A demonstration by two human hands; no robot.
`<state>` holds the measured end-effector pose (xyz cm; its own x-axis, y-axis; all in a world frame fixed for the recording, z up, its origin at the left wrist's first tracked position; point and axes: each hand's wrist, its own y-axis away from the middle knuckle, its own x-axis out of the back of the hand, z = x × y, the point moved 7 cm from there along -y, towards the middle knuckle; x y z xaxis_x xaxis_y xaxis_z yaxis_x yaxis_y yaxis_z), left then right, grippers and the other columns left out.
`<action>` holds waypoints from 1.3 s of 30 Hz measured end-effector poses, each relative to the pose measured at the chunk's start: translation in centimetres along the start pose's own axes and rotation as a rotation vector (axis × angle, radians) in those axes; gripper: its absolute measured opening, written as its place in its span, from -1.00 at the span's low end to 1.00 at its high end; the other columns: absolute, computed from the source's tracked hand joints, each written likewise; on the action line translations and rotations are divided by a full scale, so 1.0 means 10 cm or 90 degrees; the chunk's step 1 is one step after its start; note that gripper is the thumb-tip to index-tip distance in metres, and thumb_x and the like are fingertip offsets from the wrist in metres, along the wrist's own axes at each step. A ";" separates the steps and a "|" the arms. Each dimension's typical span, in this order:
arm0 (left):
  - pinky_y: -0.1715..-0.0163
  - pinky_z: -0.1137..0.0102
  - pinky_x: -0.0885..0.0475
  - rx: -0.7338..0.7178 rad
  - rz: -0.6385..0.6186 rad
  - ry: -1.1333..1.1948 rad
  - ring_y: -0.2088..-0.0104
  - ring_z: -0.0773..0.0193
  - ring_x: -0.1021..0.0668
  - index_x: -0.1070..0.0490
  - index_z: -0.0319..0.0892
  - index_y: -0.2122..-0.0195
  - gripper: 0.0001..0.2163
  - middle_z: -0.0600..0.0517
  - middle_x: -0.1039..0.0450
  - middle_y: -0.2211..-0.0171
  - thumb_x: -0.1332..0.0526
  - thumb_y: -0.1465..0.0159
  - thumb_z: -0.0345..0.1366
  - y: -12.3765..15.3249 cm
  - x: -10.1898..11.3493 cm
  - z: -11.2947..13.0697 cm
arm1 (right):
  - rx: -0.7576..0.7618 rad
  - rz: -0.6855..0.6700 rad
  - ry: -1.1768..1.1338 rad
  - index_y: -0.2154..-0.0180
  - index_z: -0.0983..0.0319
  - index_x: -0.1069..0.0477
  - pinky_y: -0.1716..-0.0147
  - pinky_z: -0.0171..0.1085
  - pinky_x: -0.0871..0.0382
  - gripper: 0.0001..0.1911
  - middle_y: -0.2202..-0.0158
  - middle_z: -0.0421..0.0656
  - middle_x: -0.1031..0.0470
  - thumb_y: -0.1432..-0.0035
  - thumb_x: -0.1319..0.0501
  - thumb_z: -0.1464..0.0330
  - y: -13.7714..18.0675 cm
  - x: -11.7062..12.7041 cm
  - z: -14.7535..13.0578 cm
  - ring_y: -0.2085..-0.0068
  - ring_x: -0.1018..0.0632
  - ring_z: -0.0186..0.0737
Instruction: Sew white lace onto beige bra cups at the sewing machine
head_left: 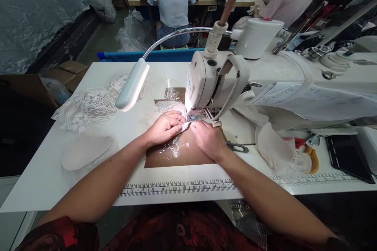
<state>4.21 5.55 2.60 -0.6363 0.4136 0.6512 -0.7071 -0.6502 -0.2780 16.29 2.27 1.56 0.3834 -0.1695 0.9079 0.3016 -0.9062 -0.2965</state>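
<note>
A white lace fabric piece (pixel 185 126) lies under the needle area of the sewing machine (pixel 203 82). On its left side my left hand (pixel 165 126) presses the lace, fingers closed along its edge. My right hand (pixel 207 137) pinches the near right end of the same lace, just in front of the presser foot. More of the piece (pixel 169 106) spreads behind my left fingers. Both hands rest over brown tape (pixel 188 151) stuck to the table. The needle tip is hard to make out in the lamp glare.
A lamp (pixel 133 84) on a bendy neck hangs left of the machine. Lace pieces (pixel 88 108) and a pale cup-shaped piece (pixel 86 152) lie at left. Scissors (pixel 238 148), more pale pieces (pixel 275 145) and a dark tablet (pixel 349 157) are at right. A person (pixel 173 0) sits ahead.
</note>
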 end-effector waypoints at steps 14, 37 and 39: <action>-0.06 0.13 -0.29 -0.124 -0.025 -0.156 -0.01 0.08 -0.42 -0.51 -0.12 0.23 -0.84 -0.06 -0.49 0.27 -0.17 -0.28 -0.24 0.15 -0.04 0.17 | 0.014 -0.077 -0.246 0.68 0.19 -0.08 0.58 -0.33 0.00 -0.66 0.71 -0.32 -0.11 -0.07 -0.10 0.37 0.11 0.18 0.15 0.61 -0.15 -0.40; 0.09 0.23 -0.35 -0.125 -0.064 -0.339 0.16 0.18 -0.46 -0.45 -0.20 0.06 -0.76 -0.10 -0.47 0.02 -0.03 -0.37 -0.32 0.16 -0.17 0.19 | 0.173 -0.098 0.091 0.18 0.24 -0.50 0.39 -0.23 -0.08 -0.71 0.35 -0.11 -0.45 -0.17 -0.04 0.51 0.17 0.02 -0.10 0.34 -0.33 -0.19; 0.08 0.22 -0.36 -0.124 -0.057 -0.339 0.15 0.17 -0.47 -0.46 -0.19 0.05 -0.75 -0.10 -0.48 0.02 -0.04 -0.37 -0.32 0.16 -0.17 0.20 | 0.166 -0.097 0.092 0.18 0.24 -0.50 0.39 -0.23 -0.08 -0.70 0.36 -0.12 -0.45 -0.17 -0.04 0.51 0.16 0.02 -0.10 0.34 -0.33 -0.19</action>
<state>4.76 2.53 2.40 -0.3636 0.0502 0.9302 -0.8267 -0.4777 -0.2974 16.01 0.36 1.59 0.1946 -0.1097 0.9747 0.5667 -0.7985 -0.2030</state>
